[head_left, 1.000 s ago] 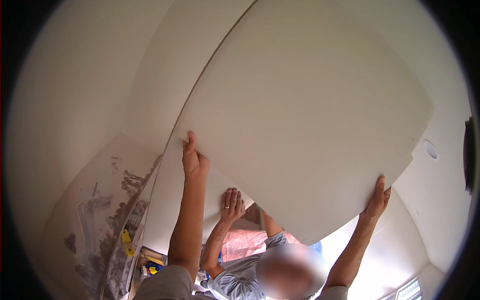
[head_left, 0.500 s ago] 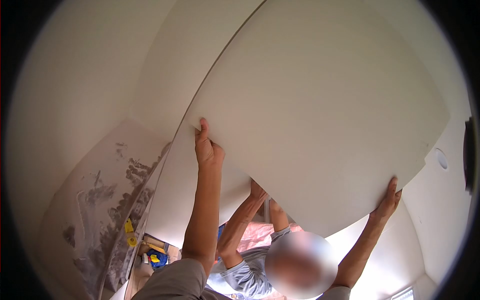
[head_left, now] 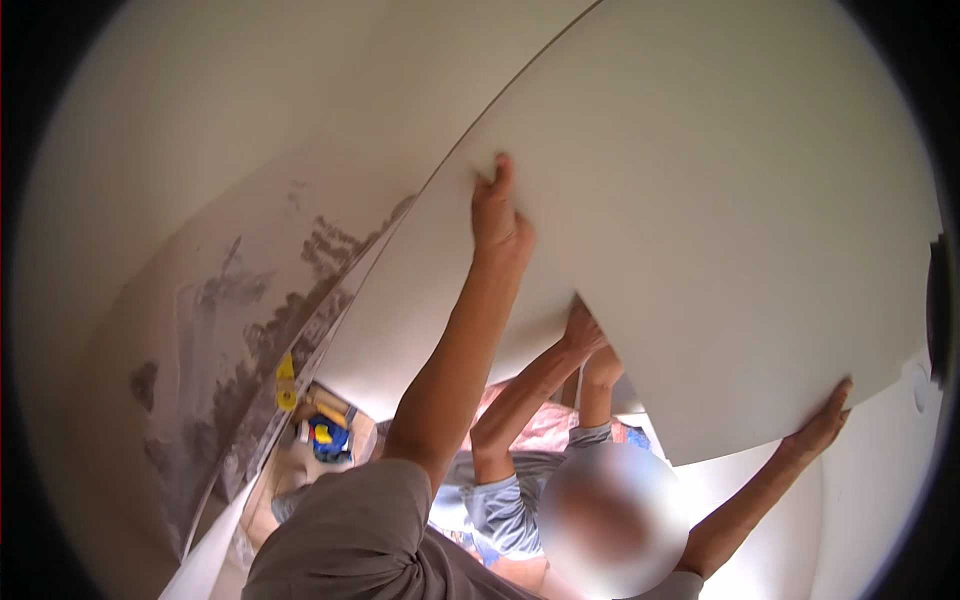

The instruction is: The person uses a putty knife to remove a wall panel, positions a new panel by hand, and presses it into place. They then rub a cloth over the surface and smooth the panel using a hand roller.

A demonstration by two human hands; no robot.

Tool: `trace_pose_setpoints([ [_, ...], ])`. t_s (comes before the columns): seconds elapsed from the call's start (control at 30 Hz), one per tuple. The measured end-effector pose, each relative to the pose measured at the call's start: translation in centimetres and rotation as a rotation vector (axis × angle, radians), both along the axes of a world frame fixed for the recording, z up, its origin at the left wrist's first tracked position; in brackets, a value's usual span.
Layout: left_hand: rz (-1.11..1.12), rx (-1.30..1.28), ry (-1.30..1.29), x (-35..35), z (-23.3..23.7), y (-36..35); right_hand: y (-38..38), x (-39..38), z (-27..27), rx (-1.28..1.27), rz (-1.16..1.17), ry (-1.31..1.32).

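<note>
A large off-white flat panel (head_left: pixel 730 230) is held up overhead and spreads across the upper right. My left hand (head_left: pixel 500 215) grips its near edge, thumb lying on the face I see and fingers hidden behind. Farther right, my right hand (head_left: pixel 822 428) is closed around the lower edge, thumb also on the near face. Between my arms a co-worker's raised hand (head_left: pixel 582 328) touches the panel's edge from below. That person's other forearm (head_left: pixel 602 380) goes up behind the panel, its hand hidden.
A wall with dark smudged patches (head_left: pixel 250 340) stands at left, and a yellow tool (head_left: pixel 286 385) is by its edge. Below lie a blue and yellow item (head_left: pixel 328 437) and pink sheeting (head_left: pixel 535 425). The co-worker (head_left: pixel 505 510) stands close in front. A round white fitting (head_left: pixel 920 388) is at right.
The panel and both my hands have shifted right in view, my left hand also higher. The co-worker's arms appear farther right. Both my hands keep their hold.
</note>
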State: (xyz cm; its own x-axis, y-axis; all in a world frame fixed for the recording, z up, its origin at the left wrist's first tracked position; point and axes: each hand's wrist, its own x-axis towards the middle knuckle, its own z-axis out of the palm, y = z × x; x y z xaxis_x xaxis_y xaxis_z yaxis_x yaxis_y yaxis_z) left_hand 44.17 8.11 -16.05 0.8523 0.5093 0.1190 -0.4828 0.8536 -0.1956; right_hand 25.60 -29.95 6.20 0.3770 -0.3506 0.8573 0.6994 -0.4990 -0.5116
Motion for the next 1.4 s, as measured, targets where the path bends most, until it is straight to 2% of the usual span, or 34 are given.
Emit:
trace_pose_setpoints([
  [0.23,-0.049,0.085,-0.013,-1.4,0.2,0.8,2.5,-0.8,0.8,0.054,-0.145,-0.01],
  [0.4,-0.162,0.166,-0.147,-2.0,-1.2,2.8,4.2,-1.2,1.2,-0.019,-0.287,0.01],
  [0.47,-0.173,0.25,-0.186,-1.9,-2.0,3.1,5.8,-1.3,0.5,-0.101,-0.422,-0.008],
  [0.5,-0.158,0.317,-0.175,-1.7,-2.4,3.0,3.1,-1.7,0.7,-0.505,-0.613,-0.095],
  [0.57,-0.127,0.41,-0.154,-1.6,-2.9,2.6,-1.6,-3.0,2.0,-1.005,-0.806,-0.21],
  [0.6,-0.111,0.434,-0.141,-1.6,-3.1,2.3,-1.6,-3.1,2.2,-1.043,-0.81,-0.237],
  [0.83,-0.007,0.308,-0.129,-0.8,-1.8,0.9,-0.6,-2.4,2.1,-0.817,-0.717,-0.201],
  [1.03,0.099,0.33,-0.047,-0.5,-0.4,0.3,0.1,-1.8,2.6,-0.719,-0.677,-0.182],
  [1.23,0.097,0.314,0.054,-0.9,0.5,0.0,0.6,-1.8,3.2,-0.66,-0.654,-0.191],
  [1.4,0.077,0.381,0.021,-1.3,0.5,0.1,0.9,-1.8,3.5,-0.634,-0.647,-0.173],
])
